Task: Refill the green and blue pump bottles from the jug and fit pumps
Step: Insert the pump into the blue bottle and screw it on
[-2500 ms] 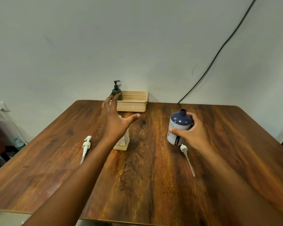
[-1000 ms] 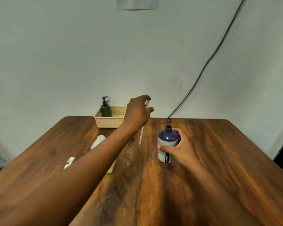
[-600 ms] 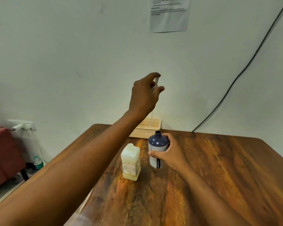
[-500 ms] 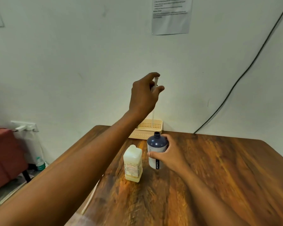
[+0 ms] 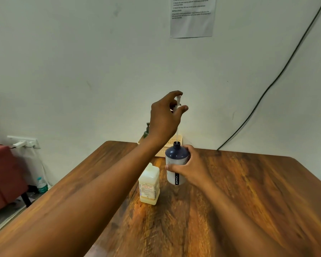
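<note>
My right hand (image 5: pixel 188 166) grips the blue bottle (image 5: pixel 175 164), which stands upright and uncapped on the wooden table (image 5: pixel 239 201). My left hand (image 5: pixel 165 117) pinches a white pump (image 5: pixel 178 103) above it, and the pump's thin tube hangs down with its tip at the bottle's neck. The pale yellowish jug (image 5: pixel 149 184) stands just left of the blue bottle. The green pump bottle (image 5: pixel 146 131) stands in the beige basket (image 5: pixel 171 144) by the wall, mostly hidden behind my left wrist.
A black cable (image 5: pixel 267 89) runs down the wall to the table's back edge. A printed sheet (image 5: pixel 192 16) hangs on the wall. Left of the table are a wall socket (image 5: pixel 23 142), a red seat (image 5: pixel 2 175) and a water bottle (image 5: pixel 41 184) on the floor.
My left hand took the white pump off the table, raised it over the blue bottle, and has since lowered it until the tube tip meets the neck. My right hand kept hold of the bottle.
</note>
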